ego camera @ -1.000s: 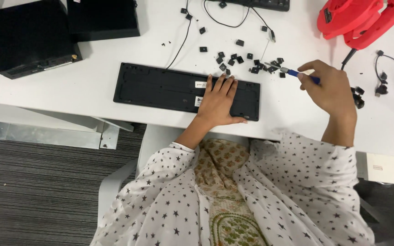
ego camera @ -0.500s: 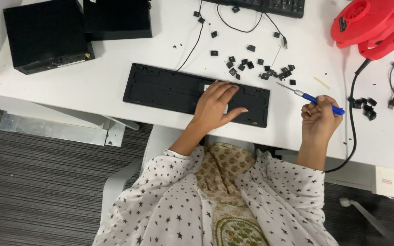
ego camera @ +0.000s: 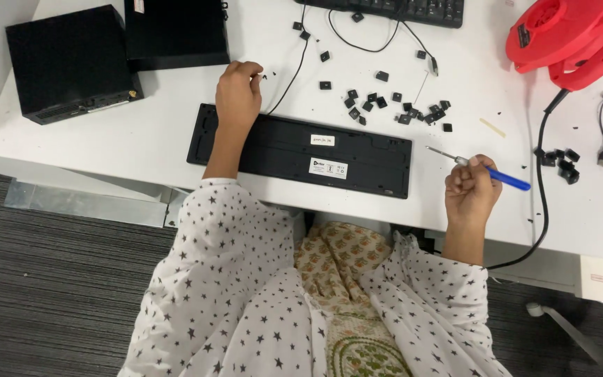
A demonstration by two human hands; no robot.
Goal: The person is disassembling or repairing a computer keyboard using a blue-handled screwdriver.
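I see two black boxes (ego camera: 71, 63) at far left of white desk (ego camera: 141, 139). Red cable reel (ego camera: 570, 38) at far right corner. Second keyboard (ego camera: 413, 8) along far edge. Small black parts (ego camera: 560, 157) lie near black cord (ego camera: 542, 181).
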